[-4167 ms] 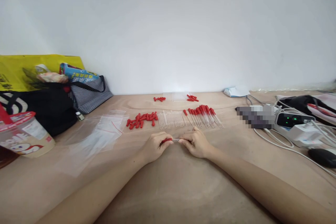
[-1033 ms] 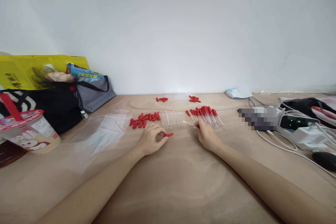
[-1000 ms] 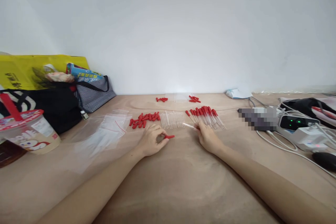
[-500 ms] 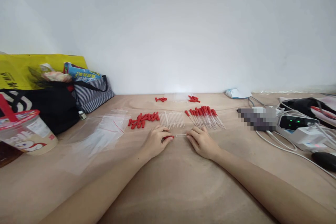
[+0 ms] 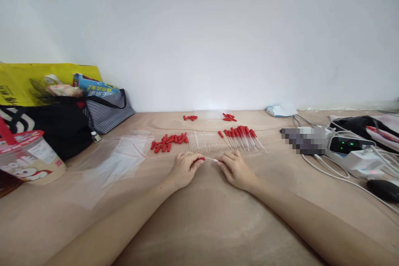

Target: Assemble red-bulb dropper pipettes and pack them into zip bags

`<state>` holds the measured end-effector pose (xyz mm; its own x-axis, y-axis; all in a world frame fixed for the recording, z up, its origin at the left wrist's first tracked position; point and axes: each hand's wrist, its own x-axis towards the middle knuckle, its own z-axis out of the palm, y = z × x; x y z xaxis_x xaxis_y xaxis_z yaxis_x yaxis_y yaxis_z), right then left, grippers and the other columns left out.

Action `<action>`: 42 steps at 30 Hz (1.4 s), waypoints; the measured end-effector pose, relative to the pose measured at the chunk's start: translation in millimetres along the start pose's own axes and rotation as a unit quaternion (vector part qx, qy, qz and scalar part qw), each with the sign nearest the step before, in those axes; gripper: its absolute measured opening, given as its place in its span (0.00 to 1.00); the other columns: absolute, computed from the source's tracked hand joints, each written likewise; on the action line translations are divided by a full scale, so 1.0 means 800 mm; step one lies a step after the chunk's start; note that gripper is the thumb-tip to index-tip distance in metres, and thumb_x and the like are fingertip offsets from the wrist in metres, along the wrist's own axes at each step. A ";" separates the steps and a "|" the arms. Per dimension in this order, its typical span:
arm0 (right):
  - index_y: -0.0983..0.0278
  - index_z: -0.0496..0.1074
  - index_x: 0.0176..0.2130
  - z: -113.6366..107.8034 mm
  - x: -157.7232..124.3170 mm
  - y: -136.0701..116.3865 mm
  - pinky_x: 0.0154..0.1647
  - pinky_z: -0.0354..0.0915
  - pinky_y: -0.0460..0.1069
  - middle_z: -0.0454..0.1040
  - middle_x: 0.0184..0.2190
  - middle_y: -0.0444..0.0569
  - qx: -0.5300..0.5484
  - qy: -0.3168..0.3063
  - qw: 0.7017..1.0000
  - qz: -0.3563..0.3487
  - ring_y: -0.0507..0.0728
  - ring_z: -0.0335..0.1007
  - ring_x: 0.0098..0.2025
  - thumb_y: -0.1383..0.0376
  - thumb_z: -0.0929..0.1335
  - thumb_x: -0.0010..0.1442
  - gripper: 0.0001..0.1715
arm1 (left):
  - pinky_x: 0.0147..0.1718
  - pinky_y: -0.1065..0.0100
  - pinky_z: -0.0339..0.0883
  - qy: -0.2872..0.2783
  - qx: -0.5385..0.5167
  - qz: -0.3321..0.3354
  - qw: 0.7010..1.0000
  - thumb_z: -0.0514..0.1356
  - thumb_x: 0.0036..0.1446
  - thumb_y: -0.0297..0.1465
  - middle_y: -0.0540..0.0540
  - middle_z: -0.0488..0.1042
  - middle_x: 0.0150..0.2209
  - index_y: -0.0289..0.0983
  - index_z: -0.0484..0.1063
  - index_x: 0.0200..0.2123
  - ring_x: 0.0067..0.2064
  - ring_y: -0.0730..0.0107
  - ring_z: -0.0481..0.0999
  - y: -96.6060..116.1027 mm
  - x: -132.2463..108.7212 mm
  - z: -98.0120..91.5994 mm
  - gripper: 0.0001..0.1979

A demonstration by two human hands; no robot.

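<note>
My left hand (image 5: 183, 169) pinches a small red rubber cap (image 5: 199, 159) just above the tan tabletop. My right hand (image 5: 236, 169) pinches a thin clear glass tube (image 5: 212, 160) whose left end meets the cap. Beyond the hands lie a heap of loose red caps (image 5: 168, 141), a row of bare clear tubes (image 5: 202, 141) and a fan of capped droppers (image 5: 242, 137). Smaller piles of caps (image 5: 190, 117) and capped pieces (image 5: 229, 116) sit near the wall.
Clear zip bags (image 5: 115, 161) lie at the left. A drink cup (image 5: 26, 162), black bag (image 5: 50, 129), striped bag (image 5: 106, 112) and yellow bag (image 5: 34, 83) stand further left. At the right are a power strip (image 5: 355, 151), white cables (image 5: 330, 166) and a black mouse (image 5: 382, 187).
My right hand picked a clear tube from beside the dropper pile and brought it to the middle. My left hand held the red cap throughout; tube and cap now meet.
</note>
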<state>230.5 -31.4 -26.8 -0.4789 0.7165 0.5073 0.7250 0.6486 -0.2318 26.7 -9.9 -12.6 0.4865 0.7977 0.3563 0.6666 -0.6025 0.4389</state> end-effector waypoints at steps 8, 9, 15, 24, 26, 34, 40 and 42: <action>0.63 0.69 0.39 -0.005 0.002 0.008 0.35 0.48 0.48 0.71 0.28 0.46 0.020 -0.024 0.998 -0.048 0.51 0.63 0.30 0.66 0.57 0.60 0.14 | 0.39 0.65 0.56 -0.015 -0.043 0.031 0.998 0.51 0.56 0.34 0.51 0.74 0.27 0.40 0.71 0.32 0.32 0.70 0.70 0.005 -0.001 -0.006 0.10; 0.62 0.69 0.39 -0.006 0.003 0.009 0.35 0.47 0.48 0.71 0.27 0.46 0.010 -0.027 0.998 -0.055 0.50 0.63 0.29 0.66 0.57 0.60 0.14 | 0.39 0.64 0.55 -0.014 -0.034 0.037 0.999 0.51 0.56 0.33 0.51 0.74 0.27 0.40 0.71 0.31 0.32 0.70 0.70 0.005 -0.002 -0.006 0.10; 0.63 0.71 0.35 -0.016 0.007 0.010 0.33 0.44 0.49 0.70 0.25 0.45 -0.061 -0.045 0.993 -0.087 0.49 0.57 0.24 0.69 0.56 0.59 0.16 | 0.40 0.62 0.52 -0.021 0.014 0.066 0.997 0.52 0.55 0.33 0.51 0.74 0.26 0.39 0.71 0.29 0.32 0.69 0.70 0.007 -0.005 -0.005 0.09; 0.63 0.69 0.31 -0.015 0.004 0.005 0.33 0.44 0.48 0.70 0.25 0.44 -0.022 -0.068 0.995 -0.073 0.49 0.60 0.26 0.65 0.57 0.60 0.15 | 0.43 0.63 0.50 -0.035 0.031 0.118 0.992 0.51 0.56 0.34 0.51 0.74 0.26 0.39 0.70 0.29 0.33 0.70 0.70 0.007 -0.007 -0.005 0.10; 0.63 0.69 0.32 -0.013 0.003 0.001 0.33 0.45 0.48 0.71 0.26 0.44 0.016 -0.076 0.996 -0.051 0.50 0.62 0.28 0.65 0.57 0.60 0.14 | 0.42 0.64 0.51 -0.030 0.030 0.131 0.990 0.51 0.56 0.34 0.51 0.73 0.26 0.39 0.70 0.29 0.32 0.71 0.69 0.007 -0.007 -0.005 0.10; 0.64 0.68 0.28 -0.009 0.007 -0.010 0.33 0.47 0.47 0.72 0.26 0.45 0.054 -0.089 0.995 0.006 0.50 0.63 0.29 0.65 0.57 0.60 0.15 | 0.42 0.63 0.51 -0.029 0.032 0.127 0.991 0.50 0.56 0.32 0.50 0.73 0.26 0.38 0.68 0.28 0.33 0.70 0.69 0.010 -0.007 -0.005 0.09; 0.64 0.68 0.28 -0.005 0.013 -0.013 0.33 0.46 0.47 0.72 0.26 0.44 0.061 -0.087 0.994 0.010 0.50 0.63 0.28 0.65 0.58 0.59 0.14 | 0.41 0.64 0.52 -0.036 0.032 0.142 0.989 0.50 0.56 0.31 0.50 0.72 0.25 0.37 0.68 0.27 0.32 0.70 0.68 0.010 -0.007 -0.006 0.10; 0.64 0.68 0.28 -0.003 0.014 -0.013 0.33 0.46 0.47 0.72 0.26 0.44 0.063 -0.091 0.994 0.004 0.50 0.63 0.28 0.65 0.58 0.59 0.14 | 0.41 0.64 0.52 -0.034 0.030 0.146 0.988 0.50 0.56 0.31 0.50 0.71 0.24 0.37 0.68 0.27 0.32 0.70 0.68 0.010 -0.007 -0.006 0.10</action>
<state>218.9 -30.7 -16.3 -0.5632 0.7492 0.3485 0.6676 0.6611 -0.3425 26.4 -18.9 -6.8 0.6986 0.5917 0.4023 0.5239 -0.8060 0.2755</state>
